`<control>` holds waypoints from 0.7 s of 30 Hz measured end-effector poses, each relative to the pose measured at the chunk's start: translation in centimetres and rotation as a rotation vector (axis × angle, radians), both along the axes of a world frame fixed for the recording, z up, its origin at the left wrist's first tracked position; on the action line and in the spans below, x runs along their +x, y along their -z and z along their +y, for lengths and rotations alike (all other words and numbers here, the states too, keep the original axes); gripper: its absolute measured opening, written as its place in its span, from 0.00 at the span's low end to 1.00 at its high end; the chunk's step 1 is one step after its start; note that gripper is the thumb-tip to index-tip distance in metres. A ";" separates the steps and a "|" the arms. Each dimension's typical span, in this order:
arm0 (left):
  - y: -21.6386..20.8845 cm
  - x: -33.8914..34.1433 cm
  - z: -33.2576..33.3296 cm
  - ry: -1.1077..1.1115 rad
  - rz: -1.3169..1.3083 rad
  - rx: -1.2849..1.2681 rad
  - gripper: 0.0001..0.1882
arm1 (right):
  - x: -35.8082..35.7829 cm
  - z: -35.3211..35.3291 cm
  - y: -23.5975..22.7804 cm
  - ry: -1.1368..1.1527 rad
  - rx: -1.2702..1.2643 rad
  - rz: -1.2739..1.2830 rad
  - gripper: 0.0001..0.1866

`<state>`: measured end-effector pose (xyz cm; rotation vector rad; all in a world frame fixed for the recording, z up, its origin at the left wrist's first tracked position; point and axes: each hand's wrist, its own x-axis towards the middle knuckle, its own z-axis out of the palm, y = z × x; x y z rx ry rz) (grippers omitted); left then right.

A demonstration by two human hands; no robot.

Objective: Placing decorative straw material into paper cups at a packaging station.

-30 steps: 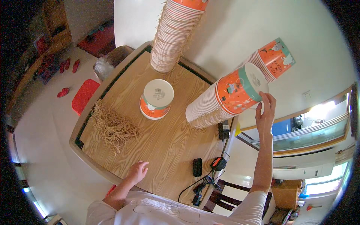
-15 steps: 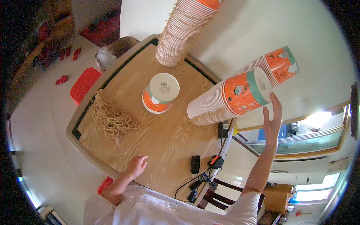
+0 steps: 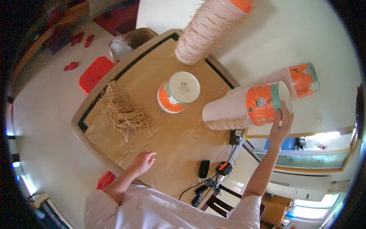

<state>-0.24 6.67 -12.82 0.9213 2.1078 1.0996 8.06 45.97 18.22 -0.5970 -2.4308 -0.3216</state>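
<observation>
A tall stack of paper buckets (image 3: 263, 105), orange and green at the top and pale ribbed rims below, stands at the table's right side. My right hand (image 3: 281, 123) is at its upper end, with the fingers bent round the base edge of the top bucket. A single upside-down paper bucket (image 3: 173, 100) sits mid-table, white base up. Over the near left of the table hovers my left hand (image 3: 144, 162), its fingers loosely bent and nothing in them. A heap of tan paper shreds (image 3: 126, 116) lies beyond it.
Two more bucket stacks stand by the wall: a tall one (image 3: 209, 32) at the far edge and another (image 3: 303, 81) at the right. A black device (image 3: 204, 169), adapters and cables (image 3: 210, 183) lie near right. A red stool (image 3: 96, 74) stands left of the wooden table (image 3: 167, 141).
My right hand has come down onto the top bucket of the right stack and closed its fingers on it. The left-hand fingers have drawn closer together. The whole view has shifted.
</observation>
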 end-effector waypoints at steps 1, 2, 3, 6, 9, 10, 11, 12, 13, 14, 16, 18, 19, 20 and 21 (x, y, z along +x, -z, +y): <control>0.1 -0.5 0.5 -0.004 -0.001 0.038 0.13 | -0.3 -0.9 0.2 -0.026 0.032 0.093 0.15; 1.4 -1.0 1.2 -0.063 -0.036 0.116 0.13 | -0.7 -2.0 0.9 -0.054 0.061 0.188 0.15; 2.8 -1.8 1.9 -0.147 -0.025 0.172 0.12 | -1.0 -3.4 2.2 -0.106 0.081 0.266 0.14; 0.1 -6.8 5.8 -0.259 0.087 0.214 0.08 | 0.2 -5.5 9.7 -0.392 -0.574 0.687 0.10; -2.7 -13.4 8.9 -0.265 0.078 0.027 0.09 | -4.4 -7.7 18.5 -0.324 -1.118 0.509 0.08; -3.5 -14.9 9.5 -0.327 0.030 -0.028 0.10 | -6.7 -8.2 20.7 -0.357 -1.129 0.403 0.08; -2.8 -16.1 11.0 -0.334 0.037 -0.016 0.10 | -6.6 -5.9 24.4 -0.252 -1.274 0.351 0.08; -1.0 -17.5 12.5 -0.377 0.090 0.077 0.11 | -6.5 -3.9 28.7 -0.151 -1.426 0.297 0.09; 0.4 -18.8 13.4 -0.418 0.143 0.165 0.11 | -7.1 -3.4 31.4 -0.172 -1.433 0.297 0.09; 0.7 -19.8 14.5 -0.420 0.154 0.175 0.11 | -7.3 -2.5 33.5 -0.186 -1.500 0.323 0.09; 1.2 -21.1 16.1 -0.448 0.084 0.083 0.11 | -7.9 -1.6 36.6 -0.216 -1.638 0.366 0.09; 3.7 -22.2 16.9 -0.459 0.046 0.055 0.11 | -8.9 -0.9 38.7 -0.243 -1.778 0.407 0.10; 4.6 -22.5 17.2 -0.466 -0.004 0.019 0.11 | -9.6 -1.1 39.1 -0.250 -1.774 0.411 0.10; 5.5 -22.8 17.3 -0.463 0.000 0.024 0.11 | -10.3 -1.6 39.8 -0.138 -1.750 0.395 0.10; 6.0 -22.9 17.5 -0.458 -0.069 0.075 0.11 | -10.7 -1.7 40.3 -0.021 -1.723 0.381 0.10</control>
